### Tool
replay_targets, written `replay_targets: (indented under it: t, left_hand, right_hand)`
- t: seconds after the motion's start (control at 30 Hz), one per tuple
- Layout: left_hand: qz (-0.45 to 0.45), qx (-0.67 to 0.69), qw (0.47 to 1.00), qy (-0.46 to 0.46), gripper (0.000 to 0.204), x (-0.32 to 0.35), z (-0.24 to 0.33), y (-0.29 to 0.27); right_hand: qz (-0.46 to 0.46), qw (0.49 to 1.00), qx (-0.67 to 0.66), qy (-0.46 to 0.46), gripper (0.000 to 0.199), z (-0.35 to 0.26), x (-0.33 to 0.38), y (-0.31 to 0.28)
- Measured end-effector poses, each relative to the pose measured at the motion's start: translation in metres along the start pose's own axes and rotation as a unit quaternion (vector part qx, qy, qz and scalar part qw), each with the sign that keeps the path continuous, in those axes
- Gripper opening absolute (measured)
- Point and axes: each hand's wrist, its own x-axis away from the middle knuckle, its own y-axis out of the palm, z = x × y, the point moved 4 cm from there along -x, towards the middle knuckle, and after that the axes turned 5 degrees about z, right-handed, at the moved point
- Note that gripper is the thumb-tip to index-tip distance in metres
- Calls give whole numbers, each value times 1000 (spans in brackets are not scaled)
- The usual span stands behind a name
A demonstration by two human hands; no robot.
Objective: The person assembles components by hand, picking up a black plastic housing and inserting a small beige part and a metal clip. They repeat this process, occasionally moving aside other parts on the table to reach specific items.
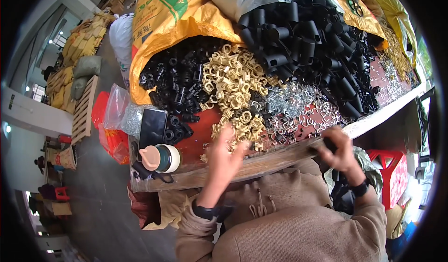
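Note:
My left hand reaches over the table's front edge with fingers and thumb apart, slightly blurred. Its fingertips are at the near end of a heap of brass-coloured, ring-like metal pieces; no held thing shows in it. My right hand is curled at the wooden edge farther right, around a dark, black part whose shape is mostly hidden by the fingers. Beyond that hand lie small silvery bent wire clips and a big pile of black cylindrical tubes. Black ribbed plastic fittings spill from a yellow woven sack.
On the left of the table are a dark phone, a cream cup with a pink lid and a clear bag of small metal pieces. A raised wooden rim runs along the front. A red plastic stool stands at right.

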Motion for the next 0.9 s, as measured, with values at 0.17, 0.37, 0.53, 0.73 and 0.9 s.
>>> replay_targets:
  t: [0.17, 0.37, 0.53, 0.73, 0.9]
  left_hand:
    - [170, -346, 917, 102, 44, -12, -32, -47]
    - [96, -407, 899, 128, 36, -22, -42, -42]
    - [55, -373, 923, 82, 27, -23, -41, -34]
    - [118, -167, 972, 119, 19, -13, -35, -33]
    - [72, 395, 910, -104, 17, -7, -31, -37]
  right_hand:
    - [96, 951, 198, 216, 23, 92, 107, -68]
    - [58, 924, 327, 191, 19, 81, 138, -71]
    - [46, 996, 79, 14, 13, 28, 25, -21]
    - [-17, 989, 74, -128, 8, 22, -38, 40]
    - [-48, 984, 107, -138, 5, 29, -52, 61]
